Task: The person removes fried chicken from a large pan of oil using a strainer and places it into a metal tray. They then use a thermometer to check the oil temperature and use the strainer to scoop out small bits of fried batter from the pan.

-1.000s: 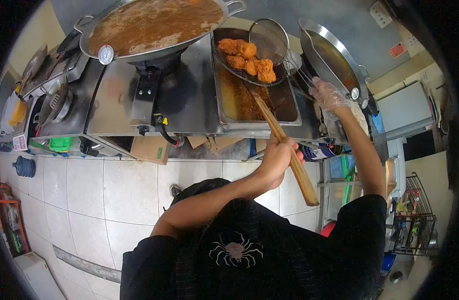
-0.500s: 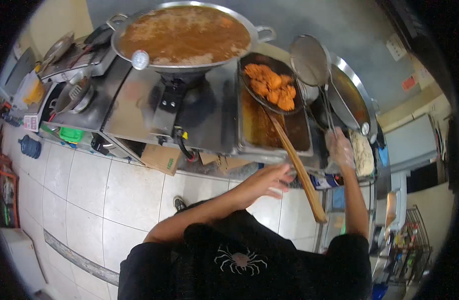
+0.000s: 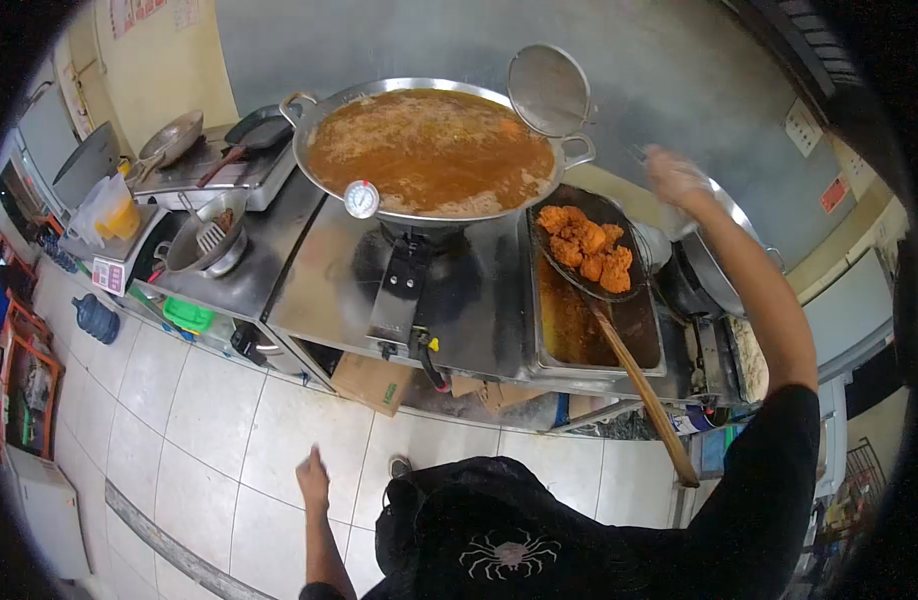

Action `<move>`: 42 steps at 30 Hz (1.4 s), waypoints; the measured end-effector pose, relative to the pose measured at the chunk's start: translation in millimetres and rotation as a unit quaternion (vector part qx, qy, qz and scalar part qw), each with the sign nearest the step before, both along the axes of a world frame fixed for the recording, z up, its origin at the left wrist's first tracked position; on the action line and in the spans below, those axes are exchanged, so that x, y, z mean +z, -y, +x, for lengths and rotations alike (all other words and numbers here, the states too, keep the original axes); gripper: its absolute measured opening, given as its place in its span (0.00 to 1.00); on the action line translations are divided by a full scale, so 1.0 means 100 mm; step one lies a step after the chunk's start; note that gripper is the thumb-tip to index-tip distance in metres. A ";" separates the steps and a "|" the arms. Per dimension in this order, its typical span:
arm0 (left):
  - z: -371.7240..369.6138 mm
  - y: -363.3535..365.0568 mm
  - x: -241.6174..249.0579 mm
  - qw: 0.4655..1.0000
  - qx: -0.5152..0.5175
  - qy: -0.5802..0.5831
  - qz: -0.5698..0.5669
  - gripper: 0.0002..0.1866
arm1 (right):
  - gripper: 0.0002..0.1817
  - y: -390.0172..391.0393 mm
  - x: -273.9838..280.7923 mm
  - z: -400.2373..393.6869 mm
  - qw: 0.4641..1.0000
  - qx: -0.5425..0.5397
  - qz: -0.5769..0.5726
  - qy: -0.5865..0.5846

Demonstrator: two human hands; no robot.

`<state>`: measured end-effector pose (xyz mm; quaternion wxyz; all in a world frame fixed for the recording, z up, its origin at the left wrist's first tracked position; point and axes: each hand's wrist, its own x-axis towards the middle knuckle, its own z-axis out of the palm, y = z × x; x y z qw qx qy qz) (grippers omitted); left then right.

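Note:
My right hand [image 3: 679, 185], in a clear plastic glove, is closed around the blurred handle of a round mesh strainer [image 3: 549, 92]. The strainer's head hangs over the right rim of a wide wok [image 3: 309, 165] of bubbling oil [image 3: 429, 150]. A dial thermometer [image 3: 361, 199] sits at the wok's front left edge. Below my right hand, fried chicken pieces [image 3: 587, 248] lie in a second strainer [image 3: 627, 285] with a long wooden handle [image 3: 644, 390], resting across a metal tray [image 3: 604, 368]. My left hand [image 3: 314, 478] hangs low over the floor, fingers curled, with nothing visible in it.
A large pot [image 3: 714, 270] stands right of the tray. Toward the left are a pan with a slotted turner [image 3: 211, 237], a stove [image 3: 264, 185] with pans, and a scale [image 3: 109, 275] carrying a yellow-filled jug [image 3: 119, 215]. A cardboard box [image 3: 372, 382] sits under the counter.
My right hand has lifted the mesh strainer from beside the large pot up and left toward the wok. My left hand has moved from near the wooden handle down to the left.

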<state>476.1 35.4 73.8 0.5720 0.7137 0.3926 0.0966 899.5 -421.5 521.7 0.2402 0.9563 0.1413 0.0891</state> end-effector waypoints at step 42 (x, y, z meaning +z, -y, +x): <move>-2.75 0.76 -2.03 0.939 0.095 -0.224 -0.245 0.28 | 0.26 -1.92 -0.56 0.25 0.553 -0.149 0.712 -0.406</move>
